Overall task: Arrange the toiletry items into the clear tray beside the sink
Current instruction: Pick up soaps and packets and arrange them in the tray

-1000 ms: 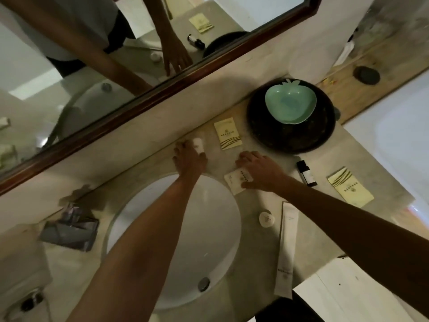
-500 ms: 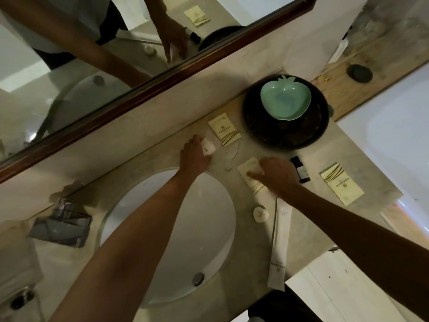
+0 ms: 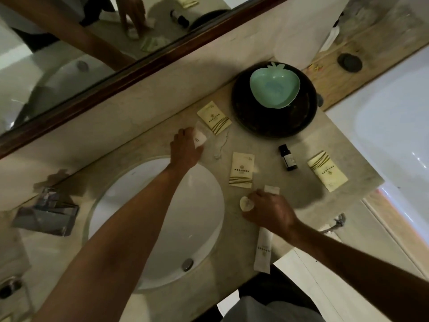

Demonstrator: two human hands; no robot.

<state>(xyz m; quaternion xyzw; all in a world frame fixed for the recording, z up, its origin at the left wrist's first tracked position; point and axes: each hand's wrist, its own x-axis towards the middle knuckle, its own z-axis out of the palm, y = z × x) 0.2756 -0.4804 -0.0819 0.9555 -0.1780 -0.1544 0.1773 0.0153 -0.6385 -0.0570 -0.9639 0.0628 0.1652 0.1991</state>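
Right of the sink [image 3: 160, 219], the right hand [image 3: 269, 211] closes on a light, slippery round soap [image 3: 245, 204]; the left hand [image 3: 185, 148] pinches a crinkly sachet [image 3: 200, 137].

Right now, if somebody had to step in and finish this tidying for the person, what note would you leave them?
Left hand: on a small white packet at the back of the counter, behind the sink.
Right hand: over the long white tube, fingertips at the small round soap; grip unclear.
Loose on the counter: three cream sachets and a small dark bottle.
Green apple-shaped dish sits on the black round tray; both hold no toiletries.
Done: nothing visibly sorted. Left: everything. I can't spot a clear tray.
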